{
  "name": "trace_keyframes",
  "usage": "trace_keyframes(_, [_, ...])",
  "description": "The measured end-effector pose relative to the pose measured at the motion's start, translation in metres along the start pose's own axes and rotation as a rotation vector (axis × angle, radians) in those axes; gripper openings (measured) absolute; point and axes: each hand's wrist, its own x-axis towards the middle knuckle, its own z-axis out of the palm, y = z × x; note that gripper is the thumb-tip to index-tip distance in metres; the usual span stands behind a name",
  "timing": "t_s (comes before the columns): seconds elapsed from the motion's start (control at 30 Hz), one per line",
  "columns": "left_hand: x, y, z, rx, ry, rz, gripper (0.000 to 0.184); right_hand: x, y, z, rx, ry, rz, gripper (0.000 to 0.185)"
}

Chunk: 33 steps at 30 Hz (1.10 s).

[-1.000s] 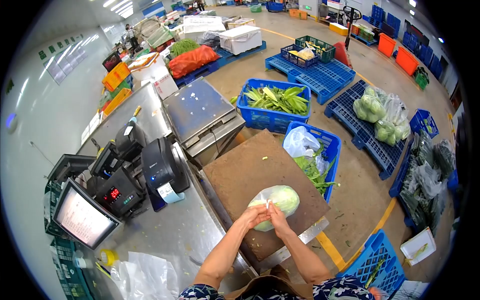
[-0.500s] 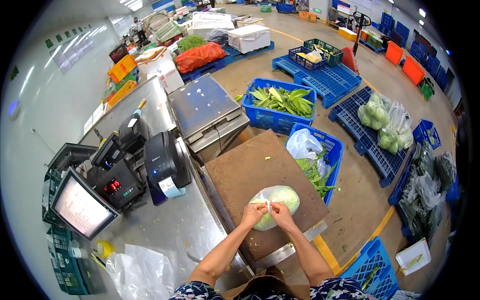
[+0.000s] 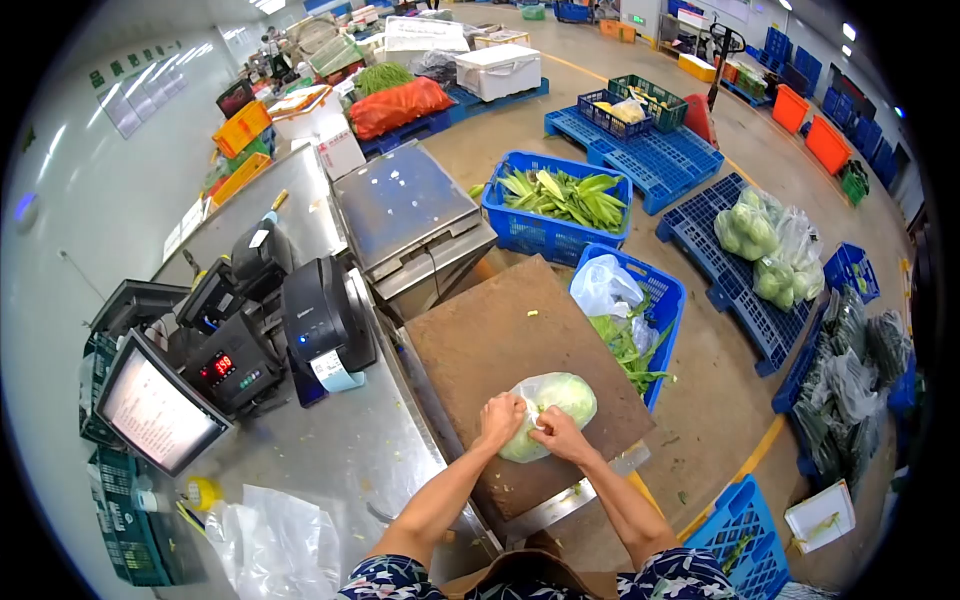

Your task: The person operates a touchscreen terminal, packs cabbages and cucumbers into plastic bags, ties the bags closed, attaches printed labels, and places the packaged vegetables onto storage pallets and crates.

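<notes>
Clear plastic wraps a pale green vegetable; this bag [image 3: 572, 395] lies near the front edge of a brown board [image 3: 480, 345]. 2 hands work on it: the left hand [image 3: 501, 419] is curled tight on the plastic at its left side, and the right hand [image 3: 562, 437] is closed on it, fingers bent, just beside the left. Low on the right, a blue crate [image 3: 738, 503] has some green stalks inside. Past the board's right side, a blue basket [image 3: 678, 300] holds loose leafy greens, with a whitish plastic bag [image 3: 606, 284] on top. Behind it, a wider blue tub [image 3: 540, 236] is heaped with long green vegetables [image 3: 563, 200]. To the right, clear bags [image 3: 748, 226] of round green vegetables rest on a pallet [image 3: 700, 243]. Farther back, another pallet [image 3: 640, 165] bears 2 crates, 1 dark blue [image 3: 608, 126] and 1 green [image 3: 674, 113], with yellowish contents.
</notes>
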Motion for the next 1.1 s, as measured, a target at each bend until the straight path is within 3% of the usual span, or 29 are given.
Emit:
trace_keyframes(0.03, [0.004, -0.009, 0.019, 0.076, 0.061, 0.024, 0.026, -0.012, 0.000, 0.011, -0.096, 0.016, -0.105, 0.020])
trace_keyframes(0.17, [0.017, -0.029, 0.051, 0.113, 0.173, 0.020, 0.033, -0.011, -0.001, 0.026, -0.207, 0.068, -0.132, 0.007])
trace_keyframes(0.2, [0.017, -0.026, 0.049, 0.103, 0.201, -0.030, 0.033, -0.010, 0.000, 0.028, -0.208, 0.036, -0.080, 0.007])
trace_keyframes(0.3, [0.019, -0.018, 0.019, -0.051, 0.179, 0.194, 0.014, -0.010, -0.001, 0.030, 0.095, 0.122, 0.095, 0.005])
trace_keyframes(0.4, [0.024, -0.020, 0.006, -0.130, 0.084, 0.278, 0.014, -0.022, -0.002, 0.037, 0.396, 0.224, 0.356, 0.014])
trace_keyframes(0.5, [0.027, -0.023, -0.006, -0.117, -0.048, 0.380, 0.016, -0.022, -0.001, 0.038, 0.470, 0.223, 0.501, 0.017])
trace_keyframes(0.6, [0.032, -0.027, -0.012, -0.065, -0.199, 0.475, 0.015, -0.012, -0.005, 0.030, 0.268, 0.169, 0.522, 0.022])
trace_keyframes(0.73, [0.046, -0.044, -0.008, -0.117, -0.307, 0.638, 0.011, -0.006, -0.006, 0.029, 0.283, 0.238, 0.469, 0.030])
trace_keyframes(0.83, [0.048, -0.031, -0.002, -0.214, -0.174, 0.855, 0.010, -0.001, -0.020, 0.032, 0.218, 0.249, 0.317, 0.024])
trace_keyframes(0.9, [0.044, -0.020, 0.004, -0.049, -0.139, 0.821, 0.010, 0.002, -0.026, 0.036, 0.040, 0.206, 0.217, 0.018])
trace_keyframes(0.97, [0.037, -0.017, 0.010, -0.099, -0.123, 0.664, 0.009, -0.001, -0.018, 0.043, -0.192, 0.238, -0.008, 0.011])
trace_keyframes(1.1, [0.040, -0.027, 0.058, -0.244, -0.007, 0.350, 0.009, -0.005, -0.014, 0.050, -0.329, 0.123, -0.053, 0.005])
